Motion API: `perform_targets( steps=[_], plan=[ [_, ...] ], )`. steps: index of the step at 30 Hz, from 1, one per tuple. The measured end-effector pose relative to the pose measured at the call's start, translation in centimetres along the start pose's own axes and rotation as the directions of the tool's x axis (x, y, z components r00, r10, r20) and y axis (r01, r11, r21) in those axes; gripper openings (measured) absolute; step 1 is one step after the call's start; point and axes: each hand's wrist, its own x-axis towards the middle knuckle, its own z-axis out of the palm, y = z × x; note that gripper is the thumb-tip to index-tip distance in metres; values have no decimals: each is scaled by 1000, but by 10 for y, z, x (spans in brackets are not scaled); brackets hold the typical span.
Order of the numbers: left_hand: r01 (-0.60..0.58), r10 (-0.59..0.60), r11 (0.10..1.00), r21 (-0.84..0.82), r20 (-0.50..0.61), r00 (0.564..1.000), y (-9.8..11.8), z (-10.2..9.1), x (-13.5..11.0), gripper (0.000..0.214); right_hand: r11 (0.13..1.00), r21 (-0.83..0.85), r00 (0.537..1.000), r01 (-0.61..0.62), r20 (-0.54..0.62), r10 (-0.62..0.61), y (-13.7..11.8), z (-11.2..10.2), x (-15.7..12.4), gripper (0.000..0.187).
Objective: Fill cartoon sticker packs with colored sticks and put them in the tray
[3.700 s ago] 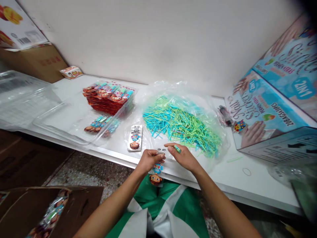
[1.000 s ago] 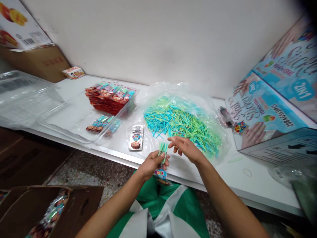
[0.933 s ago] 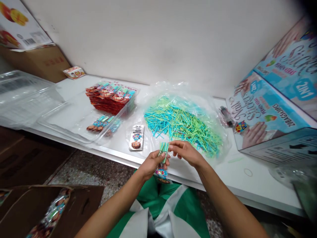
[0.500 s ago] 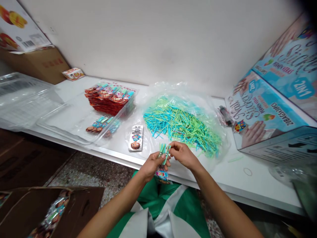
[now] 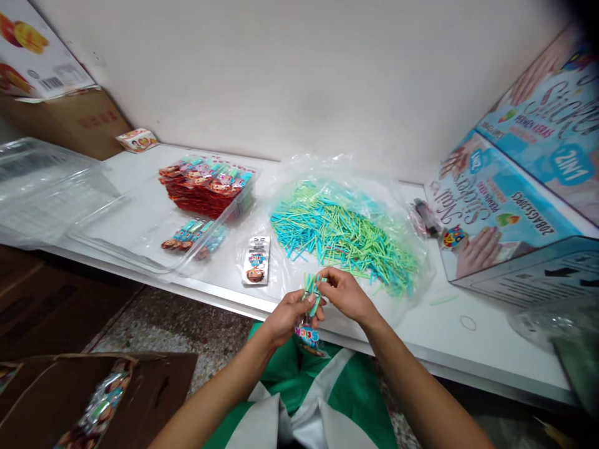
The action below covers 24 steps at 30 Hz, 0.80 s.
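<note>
My left hand (image 5: 286,315) is closed round a small printed plastic packet (image 5: 306,335) with a bunch of green and blue sticks (image 5: 311,292) poking out of its top. My right hand (image 5: 343,292) pinches the tops of those sticks from the right. Both hands hover over the front edge of the white table (image 5: 472,349). Just behind them lies a big heap of loose blue and green sticks (image 5: 344,236) on a clear plastic sheet. One flat empty packet (image 5: 256,259) lies on the table to the left.
A clear tray (image 5: 126,234) holds a stack of filled red packets (image 5: 206,185) and a few more filled packets (image 5: 189,232). Printed blue cartons (image 5: 510,199) stand at the right. A brown box (image 5: 70,399) with packets sits on the floor at lower left. Cardboard boxes (image 5: 75,118) sit far left.
Earlier my right hand held one stick beside the packet; now a bunch of sticks stands in the packet, and my right hand has closed in on their tops.
</note>
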Motion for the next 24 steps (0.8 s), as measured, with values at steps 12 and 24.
perform_targets(
  steps=[12,24],
  plan=[
    [28,-26,999,-34,59,998,3,0,-1,36,998,71,999,-1,38,-1,-3,0,-4,17],
    [63,-55,995,-75,105,993,-2,-1,0,36,995,80,998,-57,0,58,-5,0,-6,14]
  ],
)
